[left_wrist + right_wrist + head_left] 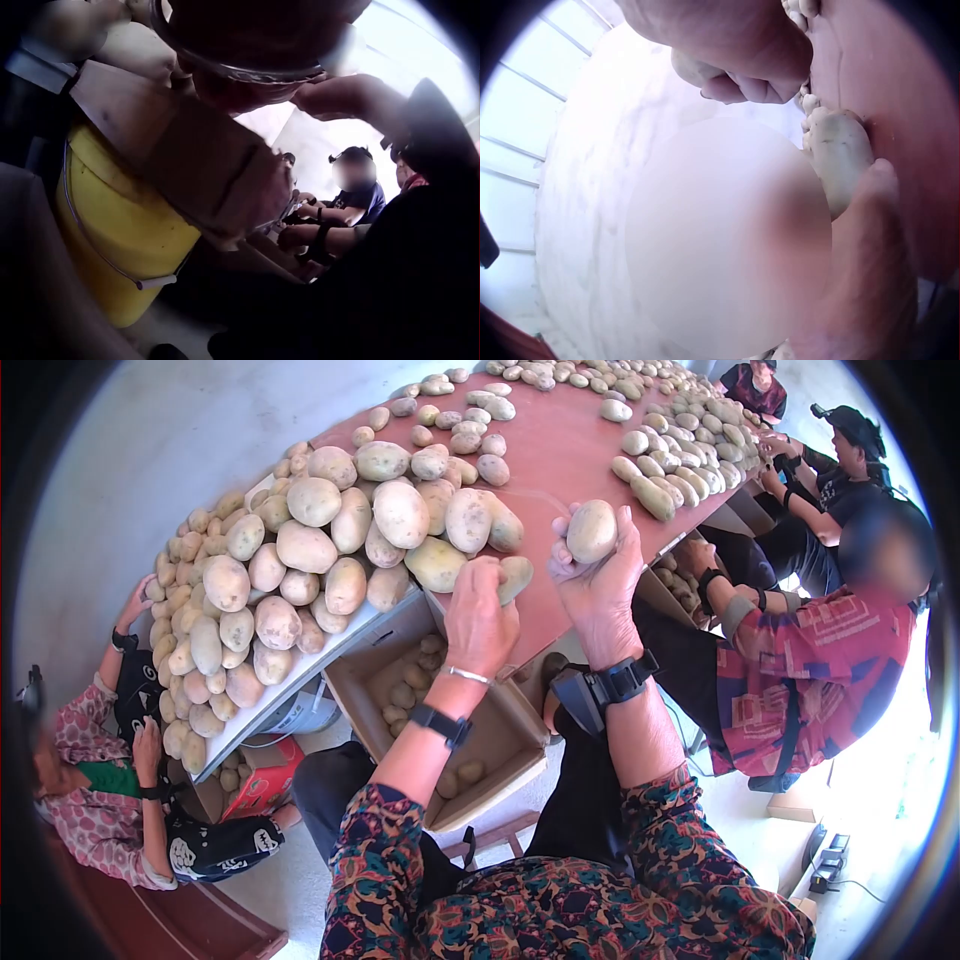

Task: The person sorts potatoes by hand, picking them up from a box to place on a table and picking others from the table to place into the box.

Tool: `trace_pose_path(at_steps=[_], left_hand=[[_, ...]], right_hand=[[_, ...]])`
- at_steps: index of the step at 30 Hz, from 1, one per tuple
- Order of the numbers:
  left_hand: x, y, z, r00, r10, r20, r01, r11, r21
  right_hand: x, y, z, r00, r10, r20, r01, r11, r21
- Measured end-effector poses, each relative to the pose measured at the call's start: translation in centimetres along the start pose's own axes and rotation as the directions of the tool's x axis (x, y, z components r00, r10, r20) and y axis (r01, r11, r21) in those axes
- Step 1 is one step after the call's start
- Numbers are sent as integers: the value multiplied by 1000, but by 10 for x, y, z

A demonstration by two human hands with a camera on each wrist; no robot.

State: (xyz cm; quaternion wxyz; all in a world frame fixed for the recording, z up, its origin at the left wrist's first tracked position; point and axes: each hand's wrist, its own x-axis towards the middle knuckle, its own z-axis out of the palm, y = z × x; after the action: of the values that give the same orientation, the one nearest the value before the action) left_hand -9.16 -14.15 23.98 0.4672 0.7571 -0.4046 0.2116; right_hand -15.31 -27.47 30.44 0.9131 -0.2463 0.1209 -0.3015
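Note:
In the head view my left hand (480, 622) grips a small potato (515, 578), which pokes out past the thumb side of the fist. To its right, over the red tabletop, my right hand (604, 585) holds a rounder potato (592, 531) in an upturned palm, fingers and thumb curled round it. The right wrist view shows the right thumb laid against that potato (840, 154), with the left hand (742, 45) above it. A large heap of potatoes (304, 547) lies just left of my left hand. The left wrist view is dark, and the left fingers are hidden there.
Below my forearms stands a cardboard box (495, 760) with some potatoes inside. More potatoes (690, 450) cover the far right of the red table (560, 450). A yellow bucket (124, 225) stands by the box. People sit close on both sides, one in a red patterned shirt (810, 670).

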Motion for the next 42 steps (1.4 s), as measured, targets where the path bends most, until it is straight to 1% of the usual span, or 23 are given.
trace_pose_path(at_steps=[1, 3, 7, 8, 9, 11, 12, 13, 14, 15, 16, 17, 18, 19, 21, 22, 25, 27, 33, 36, 38, 39, 42], left_hand=[[2, -2, 4, 1000, 1, 3, -1, 1000, 1], [5, -7, 9, 993, 64, 99, -73, 993, 91], [10, -3, -1, 984, 118, 136, -141, 975, 173], [11, -1, -5, 977, 157, 142, -181, 967, 179], [10, -1, -10, 970, 195, 147, -221, 957, 187], [6, -5, -18, 967, 205, 149, -232, 952, 201], [3, -6, -22, 965, 215, 151, -243, 948, 207], [0, -2, -30, 966, 212, 150, -241, 948, 210], [-3, 6, -42, 992, 59, 110, -67, 995, 67], [-7, 15, -56, 990, -102, 93, 110, 991, -80], [-11, 22, -70, 957, -253, 141, 279, 937, -213], [-16, 29, -80, 955, -261, 139, 286, 936, -207], [-21, 35, -88, 915, -378, 144, 403, 829, -388], [-26, 38, -94, 858, -486, 169, 490, 674, -552], [-30, 34, -99, 858, -487, 166, 477, 634, -609], [-33, 30, -101, 867, -468, 170, 455, 605, -653], [-40, 19, -112, 867, -453, 210, 456, 546, -703], [-40, 15, -118, 803, -511, 305, 507, 319, -801], [-42, -1, -127, 791, -522, 319, 521, 301, -799], [-40, -2, -125, 764, -581, 280, 538, 333, -775], [-40, -7, -125, 749, -616, 243, 532, 341, -775], [-39, -7, -125, 750, -612, 251, 532, 334, -778], [-39, -7, -130, 735, -625, 262, 507, 252, -824]], right_hand=[[0, -1, -1, 1000, -14, 17, 14, 1000, -10], [-1, -2, -1, 1000, -15, 9, 15, 1000, -14], [-1, 0, 7, 999, 7, 36, -7, 1000, -14], [-2, 1, 6, 992, 39, 117, -33, 998, -51], [-2, 3, 5, 992, 41, 121, -35, 998, -48], [-3, 8, 8, 935, 111, 337, -112, 994, -19], [-5, 9, 8, 933, 113, 340, -114, 993, -19], [-8, 10, 13, 910, 169, 378, -175, 984, -19], [-11, 13, 16, 881, 222, 418, -234, 972, -24], [-13, 16, 19, 879, 227, 419, -239, 971, -25], [-16, 21, 22, 881, 249, 402, -220, 968, -117], [-18, 27, 24, 884, 270, 382, -202, 957, -209], [-24, 33, 25, 901, 268, 342, -135, 921, -365], [-28, 40, 26, 896, 282, 341, -149, 918, -367], [-35, 55, 26, 884, 274, 379, 24, 783, -622], [-43, 54, 32, 860, 352, 369, -46, 775, -630], [-47, 66, 32, 844, 364, 394, -71, 803, -591], [-42, 72, 26, 823, 391, 412, -96, 811, -577], [-46, 78, 31, 855, 369, 365, -42, 750, -660], [-45, 78, 32, 857, 337, 390, 23, 731, -682], [-44, 82, 30, 830, 424, 362, -61, 714, -697], [-43, 81, 30, 836, 418, 356, -57, 712, -700], [-39, 86, 31, 831, 449, 328, -153, 751, -642]])
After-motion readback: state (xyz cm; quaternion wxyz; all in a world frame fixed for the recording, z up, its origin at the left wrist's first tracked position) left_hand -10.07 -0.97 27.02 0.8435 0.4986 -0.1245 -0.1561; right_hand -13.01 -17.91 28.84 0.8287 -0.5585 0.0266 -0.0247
